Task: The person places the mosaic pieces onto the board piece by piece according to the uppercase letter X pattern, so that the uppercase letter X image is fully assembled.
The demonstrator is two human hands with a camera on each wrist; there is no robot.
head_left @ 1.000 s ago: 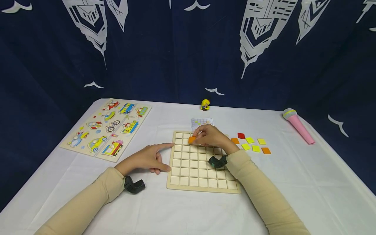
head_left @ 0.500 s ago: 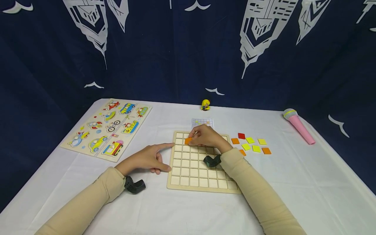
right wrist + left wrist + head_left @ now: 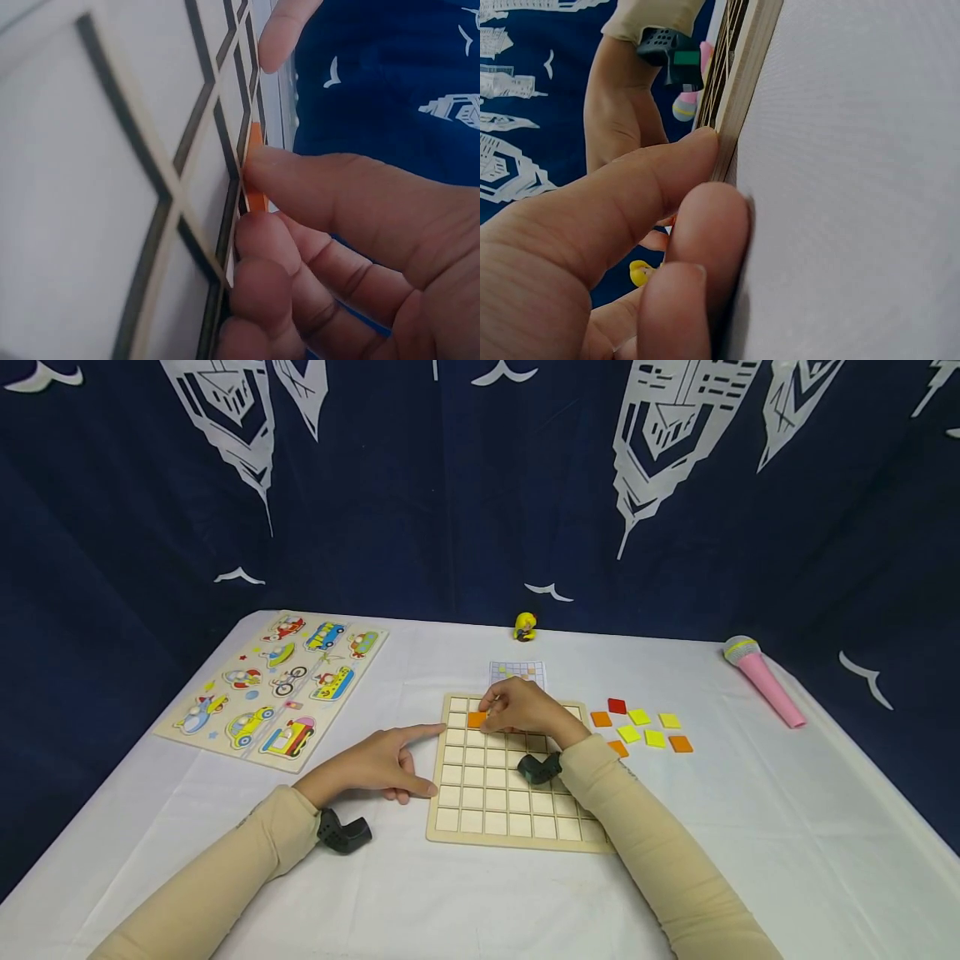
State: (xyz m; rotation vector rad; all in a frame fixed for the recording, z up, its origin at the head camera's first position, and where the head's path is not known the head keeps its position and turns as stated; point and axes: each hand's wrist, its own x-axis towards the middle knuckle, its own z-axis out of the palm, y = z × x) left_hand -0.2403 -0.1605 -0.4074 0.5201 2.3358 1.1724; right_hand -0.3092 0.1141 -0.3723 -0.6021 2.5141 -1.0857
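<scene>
Orange square tile [image 3: 476,719] at eleven o'clock on pale wooden grid board [image 3: 495,779] | right hand [image 3: 521,706] pinches it, gap nearly closed; right wrist view shows the thumb on it, unclear in head view | left hand [image 3: 375,764], thumb and forefinger spread, touches board's nine-o'clock edge | head view only: flat vehicle-picture puzzle [image 3: 313,710], ten o'clock from board

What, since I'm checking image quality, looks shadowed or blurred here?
Head view: shadow dims part of the square pale wooden grid board; left wrist view: dark shadow beside the left fingers on the white fabric tablecloth; right wrist view: nearest cells look soft.
</scene>
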